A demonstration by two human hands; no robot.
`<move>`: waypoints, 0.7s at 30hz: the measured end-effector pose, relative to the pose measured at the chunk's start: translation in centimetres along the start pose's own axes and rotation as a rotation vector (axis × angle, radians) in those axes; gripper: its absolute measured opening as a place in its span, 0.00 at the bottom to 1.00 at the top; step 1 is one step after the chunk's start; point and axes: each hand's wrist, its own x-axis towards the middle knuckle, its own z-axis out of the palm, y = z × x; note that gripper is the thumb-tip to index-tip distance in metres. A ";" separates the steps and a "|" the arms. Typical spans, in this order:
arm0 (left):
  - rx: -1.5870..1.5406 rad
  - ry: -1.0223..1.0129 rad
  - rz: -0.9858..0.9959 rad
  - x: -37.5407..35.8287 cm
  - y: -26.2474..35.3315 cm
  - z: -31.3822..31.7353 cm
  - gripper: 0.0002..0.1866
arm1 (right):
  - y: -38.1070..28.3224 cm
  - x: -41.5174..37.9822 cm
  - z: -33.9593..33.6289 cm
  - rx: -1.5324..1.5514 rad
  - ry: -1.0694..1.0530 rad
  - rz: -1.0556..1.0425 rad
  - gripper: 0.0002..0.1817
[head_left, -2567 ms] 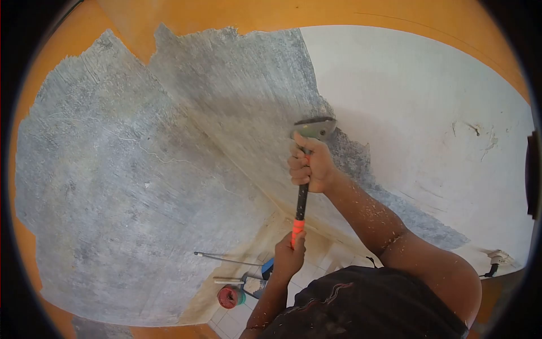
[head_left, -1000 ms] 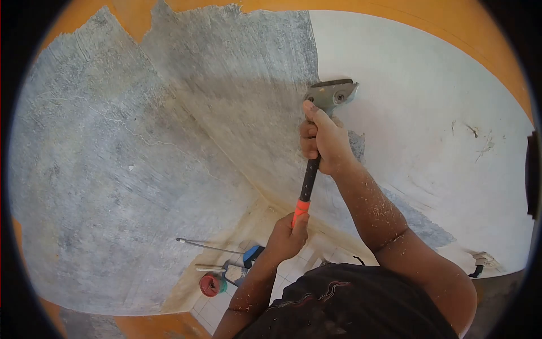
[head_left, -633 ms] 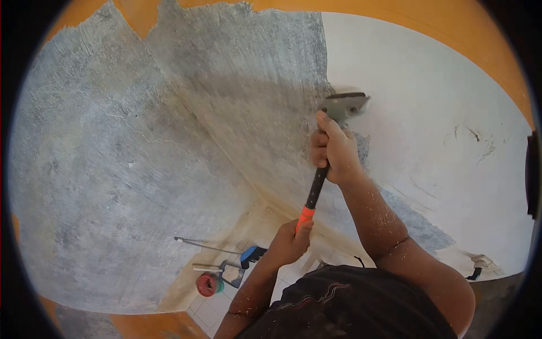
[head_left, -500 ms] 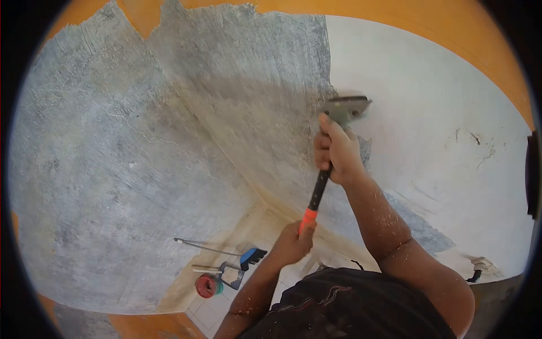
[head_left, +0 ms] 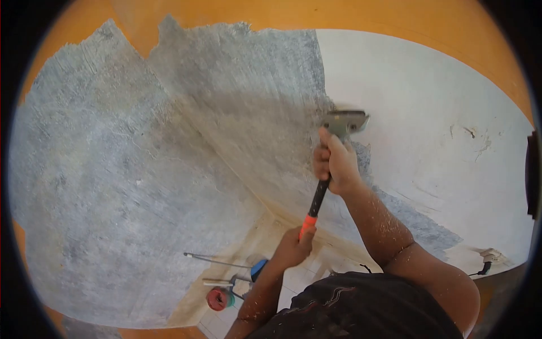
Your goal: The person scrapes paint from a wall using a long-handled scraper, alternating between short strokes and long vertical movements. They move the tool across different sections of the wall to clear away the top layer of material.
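A long-handled scraper (head_left: 319,195) with a black and orange-red handle and a wide, grey-green head is held in both my hands. My right hand (head_left: 339,164) is closed round the upper handle just below the head. Lower down, my left hand (head_left: 294,247) grips the orange-red end. The blade lies at the border between the white paint (head_left: 406,107) and the bare grey wall (head_left: 248,85). Some blur at the head hides whether the edge touches the wall. Pale flakes cling to both forearms.
Two walls meet at a corner (head_left: 226,164) left of the scraper. On the tiled floor below are a blue broom (head_left: 258,269), a dustpan (head_left: 241,289) and a red container (head_left: 217,299). A pipe (head_left: 486,266) sticks out of the wall at lower right.
The view has tilted, so the wall and the floor things sit lower in the picture. Both hands keep their grip on the scraper; its head stays near the same paint border.
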 end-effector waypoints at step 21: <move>0.310 0.121 0.068 2.3 -0.5 -3.3 0.20 | 2.2 1.4 -0.6 0.148 -0.024 -0.042 0.14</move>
